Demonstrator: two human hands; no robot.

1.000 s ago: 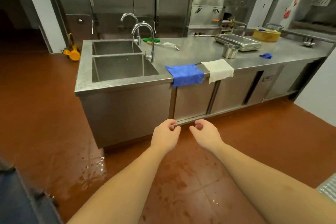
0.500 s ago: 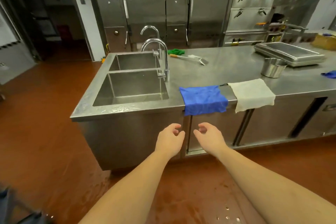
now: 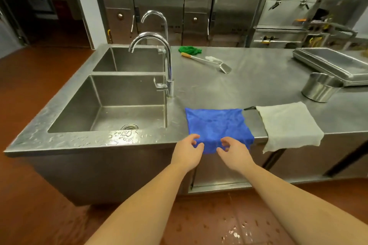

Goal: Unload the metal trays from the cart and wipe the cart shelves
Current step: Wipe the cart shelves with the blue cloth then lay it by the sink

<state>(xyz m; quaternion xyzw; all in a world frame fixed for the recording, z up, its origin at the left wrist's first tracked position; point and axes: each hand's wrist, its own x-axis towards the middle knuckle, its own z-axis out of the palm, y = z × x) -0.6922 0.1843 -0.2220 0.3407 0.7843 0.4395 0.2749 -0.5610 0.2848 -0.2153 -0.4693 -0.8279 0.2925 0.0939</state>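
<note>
Left hand (image 3: pixel 188 150) and right hand (image 3: pixel 233 152) hover empty, loosely curled, at the blue cloth (image 3: pixel 217 123) overhanging the tabletop (image 3: pixel 258 77), metal trays (image 3: pixel 330 63) far right, cart unseen; a weak pinch could drop it on the wet floor (image 3: pixel 235 230).

A bright blue cloth (image 3: pixel 218 125) and a pale off-white cloth (image 3: pixel 288 125) hang over the edge of a silver-grey steel counter (image 3: pixel 258 77), a green cloth (image 3: pixel 190 50) lies farther back, above a reddish-brown floor (image 3: pixel 29 195)
</note>
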